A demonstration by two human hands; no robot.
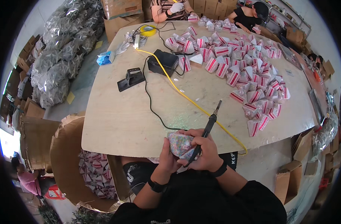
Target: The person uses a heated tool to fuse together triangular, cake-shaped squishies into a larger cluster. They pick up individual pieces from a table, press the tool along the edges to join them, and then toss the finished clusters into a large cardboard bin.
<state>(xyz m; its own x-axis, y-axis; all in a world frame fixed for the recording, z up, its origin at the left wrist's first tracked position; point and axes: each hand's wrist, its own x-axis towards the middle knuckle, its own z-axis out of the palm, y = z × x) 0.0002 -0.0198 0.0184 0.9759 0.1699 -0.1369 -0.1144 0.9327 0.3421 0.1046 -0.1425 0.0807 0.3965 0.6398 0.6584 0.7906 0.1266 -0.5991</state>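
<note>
left hand (169,154) cupping speckled packet (180,144) — right hand (204,151), soldering iron (206,130)

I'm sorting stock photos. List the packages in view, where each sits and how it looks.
Packet: in both hands, small, clear, multicoloured filling.
Pile of packets: table's far right, red-and-white triangular pouches.
Cardboard box: lower left floor, brown, holding similar pouches.
Silver bags: upper left, shiny heap.

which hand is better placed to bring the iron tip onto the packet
Right. The right hand already grips the iron like a pen, its tip raised over the table. The left hand is occupied holding the packet.
</note>
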